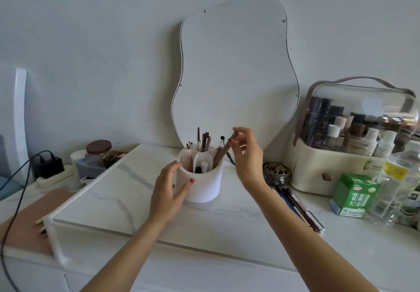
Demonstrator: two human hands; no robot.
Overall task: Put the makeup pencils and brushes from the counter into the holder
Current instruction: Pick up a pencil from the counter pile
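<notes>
A white round holder (204, 185) stands in the middle of a marble slab (118, 187), with several pencils and brushes (203, 141) upright in its compartments. My left hand (169, 191) cups the holder's left side, thumb on its front. My right hand (246, 155) pinches the top of a brown pencil (223, 152) that leans with its lower end inside the holder's right compartment. Several more pencils (297, 207) lie on the counter to the right of the slab, partly behind my right forearm.
A wavy-edged mirror (234, 76) leans on the wall behind the holder. A clear-lidded cosmetics case (350, 137), a green box (352, 195), a clear bottle (395, 182) and a brass incense holder (276, 171) crowd the right. Jars (97, 155), a charger and black cable (20, 182) sit left.
</notes>
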